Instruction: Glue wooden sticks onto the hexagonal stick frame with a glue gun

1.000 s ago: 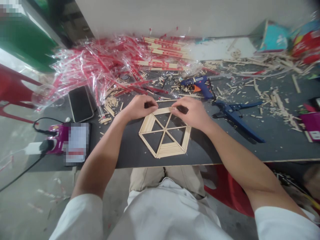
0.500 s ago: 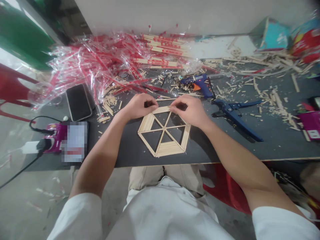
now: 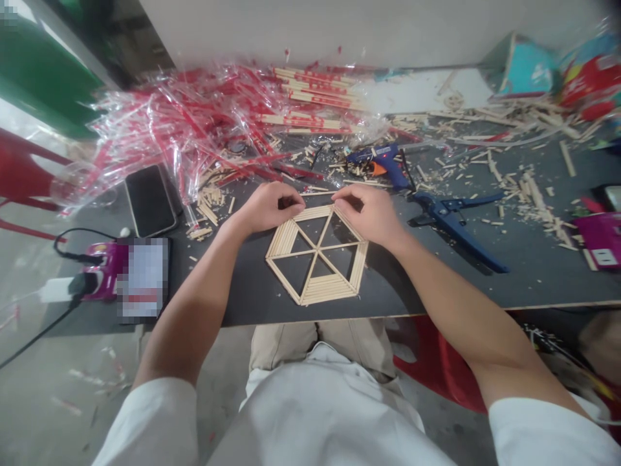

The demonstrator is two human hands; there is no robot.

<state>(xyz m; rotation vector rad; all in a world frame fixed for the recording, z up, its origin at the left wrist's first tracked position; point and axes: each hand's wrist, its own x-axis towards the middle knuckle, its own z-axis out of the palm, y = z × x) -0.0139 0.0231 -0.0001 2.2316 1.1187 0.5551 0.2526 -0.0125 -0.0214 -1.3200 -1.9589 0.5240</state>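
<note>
A flat hexagon of thin wooden sticks, with spokes meeting at its centre, lies on the dark table in front of me. My left hand rests at the hexagon's far-left corner with its fingers curled and pinched onto the top row of sticks. My right hand sits at the far-right corner, its fingers likewise pressed together on the top sticks. Both hands stay on the far edge of the hexagon; its near half is uncovered.
Red-and-clear plastic wrappers with bundled sticks pile up at the back. A blue glue gun and blue cutters lie to the right among stick offcuts. A phone and a purple device with a cable sit on the left.
My right hand has slid slightly back toward the hexagon's far corner, uncovering more of the right side. The left hand has hardly moved.
</note>
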